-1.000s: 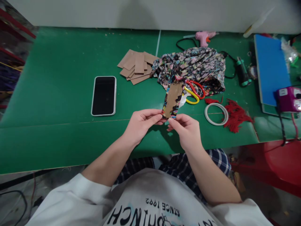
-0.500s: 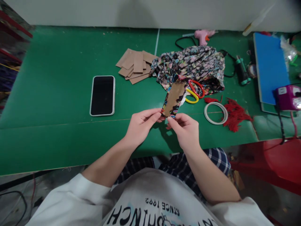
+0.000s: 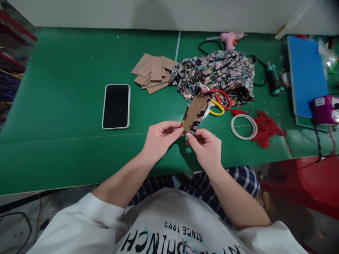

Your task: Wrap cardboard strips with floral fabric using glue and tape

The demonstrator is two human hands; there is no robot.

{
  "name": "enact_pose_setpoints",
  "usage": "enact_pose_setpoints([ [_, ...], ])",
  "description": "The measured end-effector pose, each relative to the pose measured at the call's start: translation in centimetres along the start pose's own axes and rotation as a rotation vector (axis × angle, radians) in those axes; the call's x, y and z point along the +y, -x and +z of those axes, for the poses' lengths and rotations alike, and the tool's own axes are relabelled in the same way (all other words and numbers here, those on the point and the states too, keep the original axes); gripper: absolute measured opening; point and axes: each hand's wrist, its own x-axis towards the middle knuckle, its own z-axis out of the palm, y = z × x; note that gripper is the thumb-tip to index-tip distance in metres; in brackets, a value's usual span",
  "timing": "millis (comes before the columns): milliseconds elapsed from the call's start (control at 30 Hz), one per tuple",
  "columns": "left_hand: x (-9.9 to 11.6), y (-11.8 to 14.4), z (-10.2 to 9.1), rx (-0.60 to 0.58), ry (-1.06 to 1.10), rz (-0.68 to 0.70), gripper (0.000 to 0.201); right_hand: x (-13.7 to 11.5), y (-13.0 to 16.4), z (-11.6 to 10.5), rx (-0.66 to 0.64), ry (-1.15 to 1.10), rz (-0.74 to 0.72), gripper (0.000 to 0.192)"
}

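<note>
Between my two hands is a cardboard strip with floral fabric folded over its edges, its brown face turned up. My left hand pinches its near left corner. At the near right corner my right hand grips it between thumb and fingers. Just beyond the strip lie scissors with one red and one yellow handle loop; their blades are partly hidden. Behind them a crumpled floral cloth spreads over the green table.
Several cardboard pieces are piled left of the cloth, and a phone lies nearer. To the right are a tape roll, red yarn, a green-black tool, a blue board and a purple device. A pink glue gun lies behind.
The strip has dipped slightly toward me, showing more of the scissors beyond it. My right hand has shifted a little to the left along the near end.
</note>
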Motion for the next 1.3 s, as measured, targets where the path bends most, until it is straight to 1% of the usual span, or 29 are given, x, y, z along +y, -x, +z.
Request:
enact_pose_setpoints([
  [167,-0.2,-0.2,-0.1,-0.013,0.013,-0.036,0.027,0.0,-0.3,0.0,-0.017,-0.007,0.027,0.020],
  [300,-0.2,-0.1,-0.1,-0.067,-0.008,-0.044,0.031,0.1,-0.7,-0.2,-0.042,-0.090,0.101,0.022],
  [367,-0.1,-0.1,-0.1,-0.093,-0.009,-0.034,0.031,0.1,-0.8,-0.3,-0.045,-0.116,0.112,0.022],
  [500,-0.3,-0.2,-0.1,-0.068,-0.050,-0.004,0.030,0.1,-0.6,-0.2,-0.052,-0.093,0.108,0.023],
  [567,-0.4,-0.1,-0.1,-0.040,-0.119,0.041,0.026,0.1,-0.4,0.0,-0.043,-0.060,0.091,0.023],
  [733,-0.7,0.2,0.1,0.041,-0.340,0.207,0.021,0.4,-0.1,0.3,-0.003,-0.021,0.054,0.024],
  [1000,-0.8,0.9,0.5,0.157,-0.551,0.445,0.020,0.0,0.2,0.6,-0.016,-0.124,0.051,0.025],
  [1133,-0.6,1.5,0.7,0.170,-0.599,0.492,0.022,-0.3,0.6,1.1,-0.003,-0.180,0.048,0.021],
  [1300,-1.0,2.7,1.2,0.255,-0.603,0.538,0.021,-0.7,1.2,1.3,0.009,-0.229,0.033,0.014],
])
